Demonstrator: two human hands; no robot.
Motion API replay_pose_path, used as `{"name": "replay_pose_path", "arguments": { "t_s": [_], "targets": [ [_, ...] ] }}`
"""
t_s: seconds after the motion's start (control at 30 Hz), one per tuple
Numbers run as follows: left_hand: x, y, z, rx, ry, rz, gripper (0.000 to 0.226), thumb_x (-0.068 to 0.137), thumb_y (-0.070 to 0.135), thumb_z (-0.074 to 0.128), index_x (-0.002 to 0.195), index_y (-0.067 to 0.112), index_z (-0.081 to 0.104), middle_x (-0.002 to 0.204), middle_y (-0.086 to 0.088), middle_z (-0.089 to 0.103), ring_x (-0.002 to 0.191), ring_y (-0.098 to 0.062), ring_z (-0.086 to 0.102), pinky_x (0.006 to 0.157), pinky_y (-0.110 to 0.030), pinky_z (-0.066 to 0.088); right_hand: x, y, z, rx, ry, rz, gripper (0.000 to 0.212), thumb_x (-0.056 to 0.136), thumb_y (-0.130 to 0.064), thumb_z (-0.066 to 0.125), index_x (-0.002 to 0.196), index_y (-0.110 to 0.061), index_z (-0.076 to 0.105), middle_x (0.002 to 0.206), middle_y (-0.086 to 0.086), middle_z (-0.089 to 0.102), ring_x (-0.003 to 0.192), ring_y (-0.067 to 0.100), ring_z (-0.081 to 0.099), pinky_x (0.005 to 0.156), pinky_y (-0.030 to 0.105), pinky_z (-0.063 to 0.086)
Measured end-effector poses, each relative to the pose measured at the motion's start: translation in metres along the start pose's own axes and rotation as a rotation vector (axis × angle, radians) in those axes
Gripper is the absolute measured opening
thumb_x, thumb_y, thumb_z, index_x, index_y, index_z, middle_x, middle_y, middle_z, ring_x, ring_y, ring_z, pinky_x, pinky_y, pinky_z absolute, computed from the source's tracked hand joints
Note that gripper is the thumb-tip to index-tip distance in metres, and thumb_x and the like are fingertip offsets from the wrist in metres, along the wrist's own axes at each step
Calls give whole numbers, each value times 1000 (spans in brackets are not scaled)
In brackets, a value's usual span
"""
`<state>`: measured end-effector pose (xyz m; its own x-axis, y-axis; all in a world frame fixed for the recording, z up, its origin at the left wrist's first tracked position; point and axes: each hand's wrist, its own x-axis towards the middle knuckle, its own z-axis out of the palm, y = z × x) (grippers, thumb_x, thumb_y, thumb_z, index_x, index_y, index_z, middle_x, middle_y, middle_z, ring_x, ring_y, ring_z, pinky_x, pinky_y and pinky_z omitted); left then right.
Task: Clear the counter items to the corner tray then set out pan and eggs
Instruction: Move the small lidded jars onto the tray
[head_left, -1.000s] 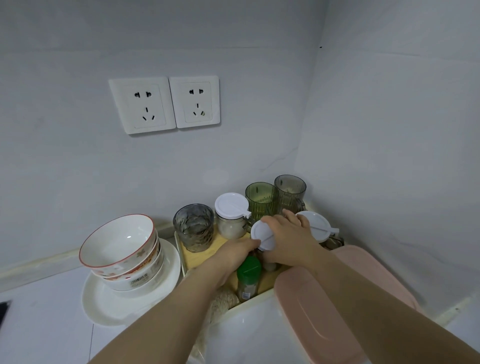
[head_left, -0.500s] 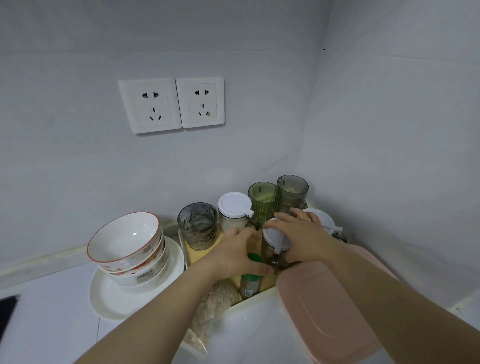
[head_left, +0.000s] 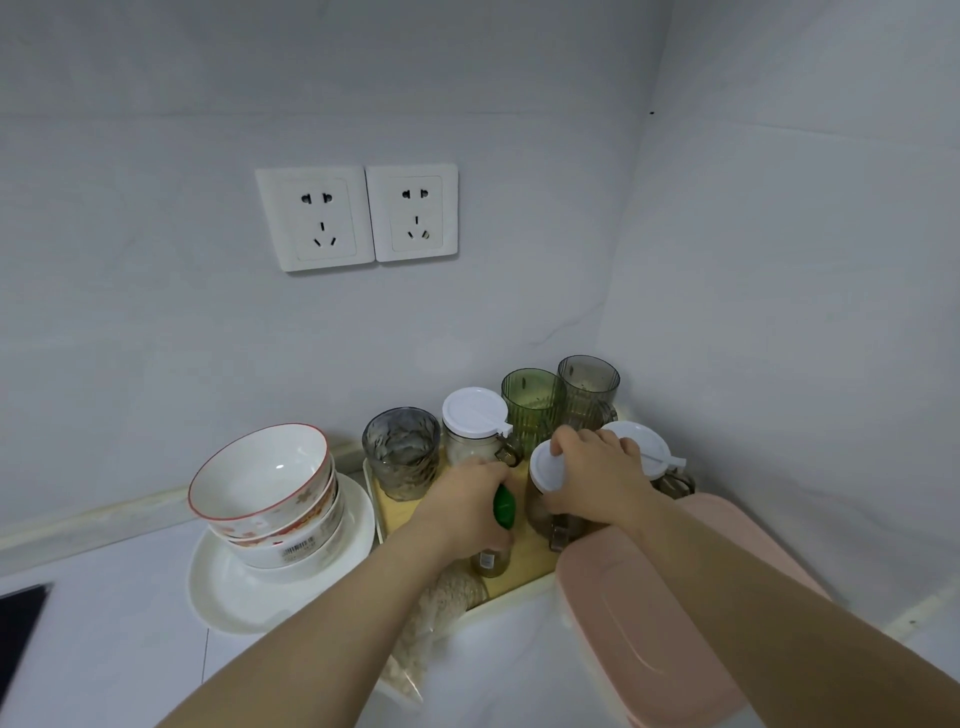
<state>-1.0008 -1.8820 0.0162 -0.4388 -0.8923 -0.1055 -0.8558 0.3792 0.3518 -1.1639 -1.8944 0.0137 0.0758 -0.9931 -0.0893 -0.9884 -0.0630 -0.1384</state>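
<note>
Bottle (head_left: 503, 506) stands gripped by left hand (head_left: 467, 512), jar (head_left: 544, 470) by right hand (head_left: 597, 478).

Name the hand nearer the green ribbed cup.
Right. The right hand grips a white-lidded jar in front of the green ribbed cup; the left hand holds the green-capped bottle farther left.

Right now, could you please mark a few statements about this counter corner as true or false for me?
1. The left hand grips the green-capped bottle in the tray. True.
2. The right hand holds a green glass. False: it grips the white-lidded jar from above.
3. The stacked bowls sit on a white plate. True.
4. A plug sits in one wall socket. False: both sockets are free.
</note>
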Motion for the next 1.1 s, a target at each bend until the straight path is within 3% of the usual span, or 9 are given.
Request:
{"name": "replay_pose_path", "arguments": {
  "t_s": [0.1, 0.2, 0.57, 0.63, 0.7, 0.73, 0.83, 0.93, 1.1],
  "targets": [
    [0, -1, 0, -1, -11, 12, 49, 69, 27, 75, 113, 17, 55, 110, -4, 51, 95, -18, 47, 77, -24, 41, 0, 0, -4, -11, -33, -54, 58, 74, -38, 68, 122, -25, 38, 128, 0, 47, 117, 23, 41, 98, 39, 30],
    [-1, 2, 2, -6, -48, 32, 45, 67, 29, 77, 106, 16, 58, 98, -1, 50, 86, -14, 43, 72, -26, 42, -1, 0, -5, -35, -38, -78, 58, 73, -37, 69, 122, -26, 38, 128, 0, 47, 117, 23, 41, 98, 38, 31],
    [-1, 2, 8, -10, -61, 73, 43, 71, 29, 75, 107, 17, 56, 92, 1, 39, 88, -13, 37, 71, -22, 34, -5, 15, -8, -23, -48, -178, 44, 75, -35, 67, 113, -29, 45, 129, -9, 45, 118, 19, 36, 97, 36, 27],
    [-1, 3, 7, -89, -73, 58, 44, 71, 41, 73, 106, 21, 56, 97, 2, 41, 92, -14, 41, 74, -24, 37, -6, 22, -9, 216, 89, -126, 28, 79, -37, 66, 103, -27, 57, 117, -10, 56, 113, 14, 44, 94, 32, 31],
    [3, 8, 2, -229, -28, 17, 42, 77, 52, 65, 106, 23, 57, 107, 1, 45, 103, -15, 45, 87, -27, 42, -8, 35, -13, 455, 353, 41, 11, 84, -25, 60, 90, -18, 66, 101, -2, 66, 104, 20, 55, 86, 32, 40],
    [7, 11, -1, -277, 22, 2, 41, 81, 53, 59, 109, 24, 57, 112, -1, 46, 108, -17, 45, 93, -31, 42, -8, 42, -14, 460, 435, 131, 12, 85, -20, 57, 91, -16, 67, 102, 2, 67, 104, 25, 55, 86, 34, 42],
    [20, 22, -6, -237, 95, -15, 36, 92, 41, 48, 125, 25, 51, 128, -2, 42, 114, -19, 47, 99, -32, 42, -5, 62, -8, 308, 255, 280, 31, 83, -20, 58, 114, -17, 55, 126, 5, 53, 118, 27, 44, 96, 36, 38],
    [31, 28, -1, -135, -17, -20, 48, 91, 32, 54, 137, 25, 40, 139, -3, 35, 120, -22, 46, 98, -31, 40, -2, 70, 2, 393, 41, 279, 50, 80, -19, 62, 126, -19, 43, 135, 9, 40, 119, 29, 44, 99, 42, 42],
    [46, 36, 3, -50, -86, -38, 57, 81, 23, 68, 133, 20, 42, 133, -4, 44, 116, -21, 47, 93, -27, 42, -2, 74, 6, 334, 116, 246, 50, 80, -29, 67, 125, -23, 47, 127, 12, 49, 113, 31, 49, 93, 39, 45]
  ]
}}
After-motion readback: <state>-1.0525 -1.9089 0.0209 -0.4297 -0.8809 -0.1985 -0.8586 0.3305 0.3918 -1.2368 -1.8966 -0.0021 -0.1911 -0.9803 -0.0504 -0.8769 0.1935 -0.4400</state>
